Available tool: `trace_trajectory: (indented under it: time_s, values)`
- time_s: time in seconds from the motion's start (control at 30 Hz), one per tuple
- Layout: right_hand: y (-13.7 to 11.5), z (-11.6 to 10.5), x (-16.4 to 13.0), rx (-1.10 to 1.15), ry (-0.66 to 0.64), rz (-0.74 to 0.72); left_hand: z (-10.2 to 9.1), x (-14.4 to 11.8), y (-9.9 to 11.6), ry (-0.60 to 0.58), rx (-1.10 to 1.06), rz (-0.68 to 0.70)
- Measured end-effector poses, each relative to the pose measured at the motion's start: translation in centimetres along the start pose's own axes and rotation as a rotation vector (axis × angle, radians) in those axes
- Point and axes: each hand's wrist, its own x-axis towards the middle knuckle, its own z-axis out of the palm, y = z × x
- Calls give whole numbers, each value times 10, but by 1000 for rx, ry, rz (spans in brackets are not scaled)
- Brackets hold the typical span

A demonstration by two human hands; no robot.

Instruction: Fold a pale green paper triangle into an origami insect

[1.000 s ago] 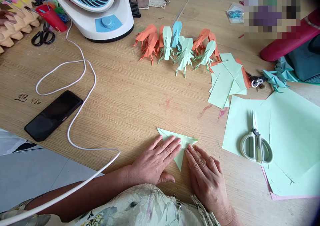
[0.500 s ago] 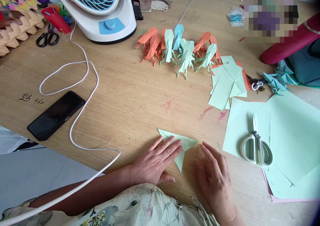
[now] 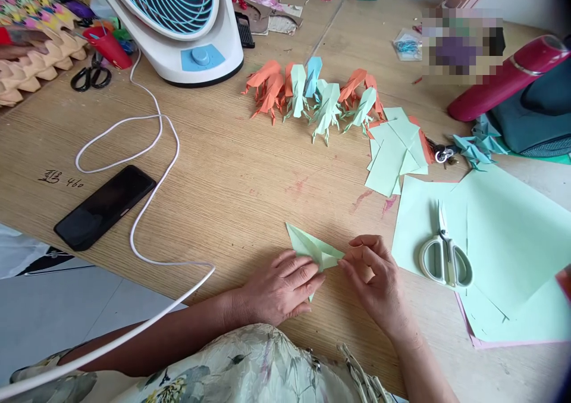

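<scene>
Red cup (image 3: 115, 52) seen tilted at far left, thin light-blue item showing at its mouth; rest of contents not readable. Clear plastic packet (image 3: 413, 36) laid at far right, blue pieces seen inside. Dark teal bag (image 3: 526, 123) placed at right, contents hidden. Red bottle (image 3: 495, 87) tilted in front of the bag, contents hidden.

Folded green paper (image 3: 306, 242) positioned at near centre of the surface (image 3: 232, 171), partly covered by the left hand (image 3: 285, 287). Left hand is laid palm down, fingers extended and close together, paper pressed underneath; nothing gripped. Right hand (image 3: 375, 275) is curled, right corner of the paper pinched between thumb and fingers; palm is turned toward the paper.

Pale-handled scissors (image 3: 446, 260) are rested on large green sheets (image 3: 517, 230) at right. Smaller green sheets (image 3: 390, 156) are piled beyond, beside a row of folded orange, green and blue figures (image 3: 328, 108). Black phone (image 3: 104, 206) is laid at left near a white cable (image 3: 149, 197); fan (image 3: 203, 58) is stood at far left of centre.
</scene>
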Motion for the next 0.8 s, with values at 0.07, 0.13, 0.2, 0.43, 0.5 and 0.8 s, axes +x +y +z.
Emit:
trace_trajectory:
  time_s: [0.07, 0.13, 0.2, 0.43, 0.5, 0.8]
  values:
    - [1, -3, 3, 13, -57, -60, 1, -1, 1, -25, 6, 4]
    - [4, -5, 6, 57, -127, -102, 1, -3, 2, -44, 7, -3]
    - [7, -7, 9, 113, -172, -113, 1, -5, 2, -65, 0, -7]
    - [10, -6, 12, 72, -174, -45, 2, -7, 1, -70, 2, -1]
    - [9, -5, 12, 36, -164, -30, 2, -7, 1, -66, 18, 2]
    - [4, -3, 12, -75, -145, -2, 5, -8, 0, -61, 73, 33]
